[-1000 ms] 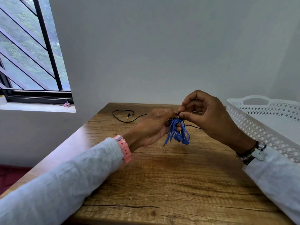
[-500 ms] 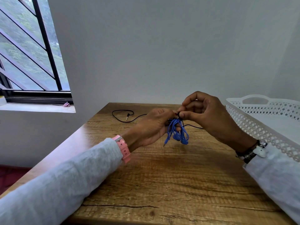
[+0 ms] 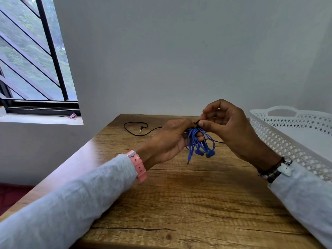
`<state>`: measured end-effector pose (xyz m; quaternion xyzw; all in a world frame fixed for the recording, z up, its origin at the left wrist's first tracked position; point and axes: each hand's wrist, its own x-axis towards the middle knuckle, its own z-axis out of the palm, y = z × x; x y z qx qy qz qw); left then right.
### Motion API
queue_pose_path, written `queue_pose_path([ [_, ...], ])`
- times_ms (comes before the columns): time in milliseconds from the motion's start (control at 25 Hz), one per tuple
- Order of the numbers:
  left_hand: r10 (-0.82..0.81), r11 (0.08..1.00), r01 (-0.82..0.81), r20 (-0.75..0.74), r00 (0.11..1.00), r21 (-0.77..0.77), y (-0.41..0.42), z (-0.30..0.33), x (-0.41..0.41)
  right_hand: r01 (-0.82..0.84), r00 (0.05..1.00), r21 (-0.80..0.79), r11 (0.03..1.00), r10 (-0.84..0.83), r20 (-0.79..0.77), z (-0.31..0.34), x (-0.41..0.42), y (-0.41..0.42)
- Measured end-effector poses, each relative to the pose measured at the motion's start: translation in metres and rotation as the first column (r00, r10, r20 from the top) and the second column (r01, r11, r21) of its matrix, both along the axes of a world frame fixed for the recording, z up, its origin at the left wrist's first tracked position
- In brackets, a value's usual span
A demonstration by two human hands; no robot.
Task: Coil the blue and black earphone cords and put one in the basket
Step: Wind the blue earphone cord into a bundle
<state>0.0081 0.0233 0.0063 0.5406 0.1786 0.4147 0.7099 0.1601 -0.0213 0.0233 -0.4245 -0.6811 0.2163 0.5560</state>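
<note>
Blue earphone cord (image 3: 199, 142) coiled, left hand (image 3: 168, 141) grip clamped; right hand (image 3: 228, 130) pinching top.

head view: worn on the person's head | faces forward and down | close over the bench (image 3: 188, 203) | wide angle takes in wall, window (image 3: 32, 56), basket (image 3: 287, 141)

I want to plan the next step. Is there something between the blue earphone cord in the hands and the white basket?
Nothing visible blocks the way. The blue cord hangs coiled from the left hand, pinched on top by the right hand. The basket stands to the right, open on top; only the right forearm lies on that side.
</note>
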Motion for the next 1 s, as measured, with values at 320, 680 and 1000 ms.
queue_pose_path([
  [320,0.03,0.999,-0.028,-0.057,0.998,0.044,0.0009,0.0004,-0.0018,0.026,0.998,0.037,0.999,-0.028,0.056,-0.0023,-0.0019,-0.0001],
  [680,0.047,0.99,-0.022,-0.181,0.982,0.142,0.0027,-0.0019,-0.002,0.087,0.958,0.107,0.99,-0.113,0.262,-0.0029,-0.0023,-0.0019],
  [1000,-0.038,0.996,0.047,-0.131,0.991,0.071,0.0022,-0.0007,-0.0036,0.013,0.963,0.094,0.995,-0.038,0.267,0.0026,0.0034,-0.0008],
])
